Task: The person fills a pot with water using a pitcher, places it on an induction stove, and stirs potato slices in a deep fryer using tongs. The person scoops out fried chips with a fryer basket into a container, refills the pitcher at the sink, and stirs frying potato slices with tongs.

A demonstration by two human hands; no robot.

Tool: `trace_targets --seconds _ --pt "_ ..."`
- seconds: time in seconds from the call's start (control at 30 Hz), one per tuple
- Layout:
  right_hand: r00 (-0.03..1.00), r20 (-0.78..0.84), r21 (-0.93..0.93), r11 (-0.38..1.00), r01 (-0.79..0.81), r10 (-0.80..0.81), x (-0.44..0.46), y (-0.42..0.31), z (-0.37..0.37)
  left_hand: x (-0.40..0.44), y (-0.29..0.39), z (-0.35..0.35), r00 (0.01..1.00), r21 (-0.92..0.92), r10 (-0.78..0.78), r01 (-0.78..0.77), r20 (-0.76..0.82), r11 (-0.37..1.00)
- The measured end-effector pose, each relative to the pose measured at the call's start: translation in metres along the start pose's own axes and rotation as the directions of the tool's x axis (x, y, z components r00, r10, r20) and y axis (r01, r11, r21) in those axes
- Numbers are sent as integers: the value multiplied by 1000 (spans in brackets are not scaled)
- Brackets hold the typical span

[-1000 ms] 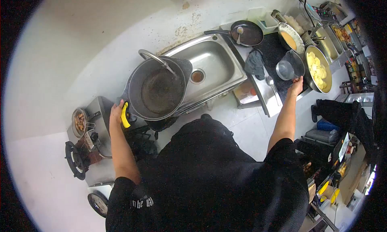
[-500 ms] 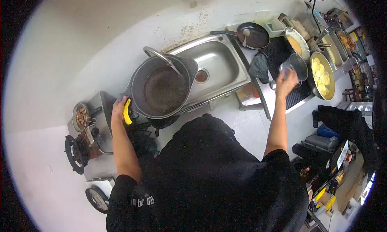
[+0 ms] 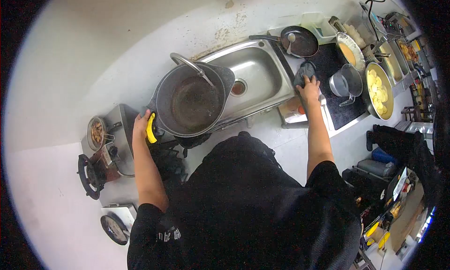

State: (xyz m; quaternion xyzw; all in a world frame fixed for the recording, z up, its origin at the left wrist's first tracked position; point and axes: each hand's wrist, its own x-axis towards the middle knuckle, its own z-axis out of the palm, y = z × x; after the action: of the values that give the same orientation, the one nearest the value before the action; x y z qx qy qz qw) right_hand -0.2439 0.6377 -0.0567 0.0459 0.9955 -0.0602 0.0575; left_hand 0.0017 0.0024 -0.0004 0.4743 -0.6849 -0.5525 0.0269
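A large dark pot [image 3: 194, 103] sits at the left end of the sink, beneath the curved tap [image 3: 187, 62]. My left hand [image 3: 141, 124] is closed around the pot's left handle, where a curved yellow piece [image 3: 151, 129] shows beside the fingers; its kind is unclear. My right hand [image 3: 309, 88] reaches over the counter with fingers spread, touching the lower part of a crumpled dark grey cloth [image 3: 305, 69]. To its right, a clear measuring jug [image 3: 347, 81] stands on a black ribbed mat [image 3: 323, 59], its handle towards me.
The steel sink [image 3: 258, 73] lies between my hands. Beyond the cloth is a frying pan [image 3: 300, 41] with a spoon. At right are a bowl of orange liquid [image 3: 348, 53] and a pan of pale yellow slices [image 3: 378, 91]. Left stands a burner [image 3: 89, 176]; a person's dark-clothed legs [image 3: 393, 137] show right.
My right hand has let go of the measuring jug and moved left to the grey cloth. My left hand stays at the pot's handle. The view has shifted slightly.
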Motion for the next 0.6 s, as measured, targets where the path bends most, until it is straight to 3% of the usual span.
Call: trace_targets --seconds 0.07,0.13,0.17,0.23,0.27,0.33,0.47,0.53,0.6 --pt "999 -31 -60 998 -22 20 -5 -7 -6 -10 5 1 999 -27 30 -30 23 999" --pt "973 -157 -104 983 153 -168 2 -5 -3 -35 25 11 1000 15 13 -13 -9 1000" --pt "974 -157 -101 983 151 -166 8 -2 -1 -32 22 10 1000 18 15 -15 -9 1000" --pt "964 -5 18 963 268 -267 27 8 12 -26 19 8 998 -4 46 -45 54 999" --pt "964 -6 19 964 266 -266 35 13 19 -27 20 9 997 -4 48 -48 54 999" --pt "967 -172 266 936 231 -190 44 14 23 -42 30 13 999 -8 22 -22 30 1000" --pt "966 -224 292 936 196 -133 19 10 16 -11 8 2 996 -29 9 -6 94 1000" --pt "924 -316 -3 974 226 -215 5 7 15 -1 -1 1 1000 27 6 -5 -19 1000" --pt "933 -279 -58 974 218 -226 8 10 27 6 -4 -6 999 14 -17 17 43 1000"
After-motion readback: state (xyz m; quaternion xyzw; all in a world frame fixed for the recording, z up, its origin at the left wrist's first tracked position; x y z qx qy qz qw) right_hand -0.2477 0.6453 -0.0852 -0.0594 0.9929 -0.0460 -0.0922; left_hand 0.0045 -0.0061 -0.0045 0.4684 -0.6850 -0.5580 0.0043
